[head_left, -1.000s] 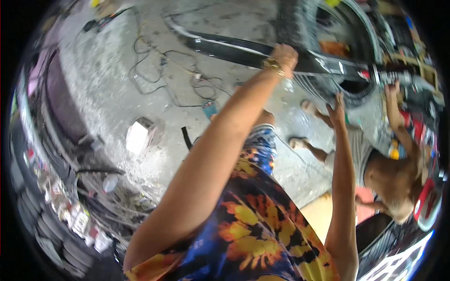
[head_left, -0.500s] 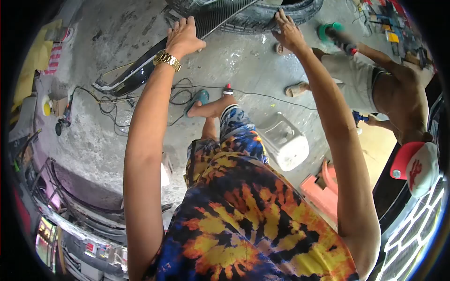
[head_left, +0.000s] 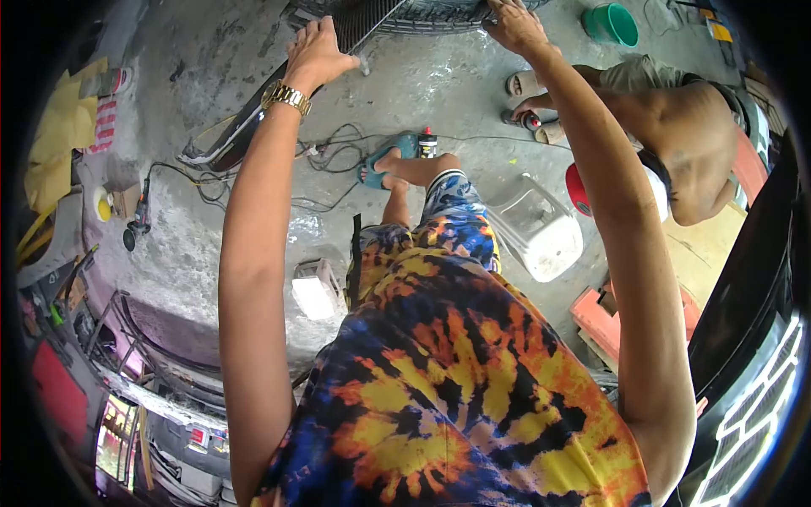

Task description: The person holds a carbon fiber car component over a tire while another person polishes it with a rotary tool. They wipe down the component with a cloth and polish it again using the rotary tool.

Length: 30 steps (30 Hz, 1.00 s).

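Observation:
My left hand (head_left: pixel 316 54) is spread over a long black car bumper (head_left: pixel 245 127), its thumb held apart. Whether the fingers press on the bumper I cannot tell. A black ribbed grille section (head_left: pixel 363 24) lies just beyond those fingers. My right hand (head_left: pixel 517 30) reaches to the edge of a black tire (head_left: pixel 431 19) at the top, fingers extended and seemingly touching it. Nothing shows within either hand. The bumper's upper part leans over the tire, and its far end is cut off by the frame.
A co-worker (head_left: pixel 676 144) crouches at right, one hand on a dark bottle (head_left: pixel 520 118). A red-capped bottle (head_left: pixel 427 144), cables (head_left: pixel 338 160) and a white stool (head_left: pixel 541 228) are near my feet. A green bucket (head_left: pixel 610 25) stands far right; a power tool (head_left: pixel 138 215) lies left.
The co-worker has bent down, lowering the bottle to the floor. My view has shifted slightly, and my hands appear higher and a little farther left in it.

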### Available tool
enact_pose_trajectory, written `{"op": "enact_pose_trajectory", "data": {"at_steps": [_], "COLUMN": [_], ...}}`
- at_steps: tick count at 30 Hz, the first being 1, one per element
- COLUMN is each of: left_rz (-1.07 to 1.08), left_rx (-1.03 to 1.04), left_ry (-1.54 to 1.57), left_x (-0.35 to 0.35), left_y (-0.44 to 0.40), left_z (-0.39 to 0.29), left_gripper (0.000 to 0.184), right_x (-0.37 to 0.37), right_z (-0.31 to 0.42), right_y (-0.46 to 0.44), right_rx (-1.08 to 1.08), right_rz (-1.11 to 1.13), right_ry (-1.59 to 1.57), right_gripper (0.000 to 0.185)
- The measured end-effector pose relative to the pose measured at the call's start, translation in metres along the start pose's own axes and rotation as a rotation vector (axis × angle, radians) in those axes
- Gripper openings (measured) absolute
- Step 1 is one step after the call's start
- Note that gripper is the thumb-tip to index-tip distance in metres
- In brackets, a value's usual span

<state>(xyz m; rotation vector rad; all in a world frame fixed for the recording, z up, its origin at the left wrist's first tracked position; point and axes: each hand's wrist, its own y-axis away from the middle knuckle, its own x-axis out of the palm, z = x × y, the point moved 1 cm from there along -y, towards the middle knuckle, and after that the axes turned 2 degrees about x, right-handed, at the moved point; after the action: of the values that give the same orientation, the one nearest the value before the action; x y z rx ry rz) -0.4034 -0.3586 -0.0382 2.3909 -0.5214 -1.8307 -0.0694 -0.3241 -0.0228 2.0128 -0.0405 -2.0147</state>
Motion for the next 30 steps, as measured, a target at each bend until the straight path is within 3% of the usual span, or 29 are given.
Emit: {"op": "enact_pose_trajectory", "data": {"at_steps": [6,8,11,14,18,20,30], "left_rz": [-0.021,-0.027,-0.031,-0.018,-0.033,-0.019,0.000], "left_rx": [0.011,0.010,0.001,-0.002,0.018,0.003,-0.012], "left_ry": [-0.005,-0.010,-0.015,-0.016,-0.030,-0.030,-0.011], "left_x": [0.006,0.007,0.003,0.002,0.004,0.004,-0.005], "left_y": [0.000,0.001,0.001,0.002,0.000,0.001,0.002], "left_z": [0.008,0.008,0.005,0.008,0.008,0.007,-0.005], "left_gripper": [0.099,0.099,0.099,0.100,0.100,0.101,0.100], "right_x": [0.014,0.007,0.006,0.018,0.012,0.007,-0.005], "right_z": [-0.008,0.000,-0.005,-0.009,-0.008,-0.005,-0.002], "right_y": [-0.005,-0.002,-0.004,-0.011,-0.007,-0.002,-0.004], "right_rx": [-0.038,-0.115,-0.091,-0.242,-0.193,-0.029,0.009], "right_rz": [-0.022,-0.130,0.054,-0.077,-0.057,-0.011,0.018], "right_ry": [0.000,-0.015,0.000,0.075,0.079,-0.050,-0.075], "right_gripper": [0.073,0.067,0.060,0.057,0.061,0.066,0.067]}}
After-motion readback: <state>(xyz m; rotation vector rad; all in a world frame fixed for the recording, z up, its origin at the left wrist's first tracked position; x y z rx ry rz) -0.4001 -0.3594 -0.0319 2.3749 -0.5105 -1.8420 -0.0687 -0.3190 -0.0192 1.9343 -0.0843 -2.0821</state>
